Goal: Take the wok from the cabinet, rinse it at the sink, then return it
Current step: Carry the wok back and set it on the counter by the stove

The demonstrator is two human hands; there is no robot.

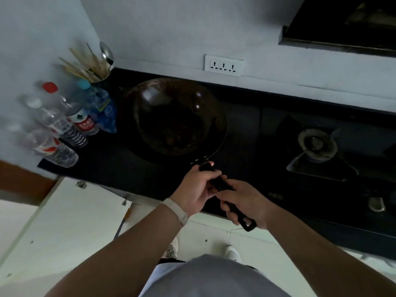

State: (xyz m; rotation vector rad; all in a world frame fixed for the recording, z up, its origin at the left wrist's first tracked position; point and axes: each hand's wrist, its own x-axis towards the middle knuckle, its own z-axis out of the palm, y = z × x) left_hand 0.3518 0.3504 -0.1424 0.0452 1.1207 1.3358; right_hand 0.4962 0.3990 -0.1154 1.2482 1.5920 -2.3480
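Note:
A dark round wok [175, 118] sits over the black counter [120, 168], its bowl open towards me and its long black handle [220, 183] pointing back at me. My left hand [199, 189] grips the handle close to the bowl, thumb near the rivets. My right hand [246, 202] grips the handle further down, and the handle's end loop sticks out below that fist. I cannot tell whether the wok rests on the counter or hangs just above it. No sink shows in the view.
Several plastic bottles [64, 125] and a cup of chopsticks and spoons [96, 67] crowd the counter's left end. A gas burner [317, 146] lies to the right, with a range hood [342, 24] above it. A white cabinet door [64, 221] stands open at lower left. A wall socket [224, 65] is behind the wok.

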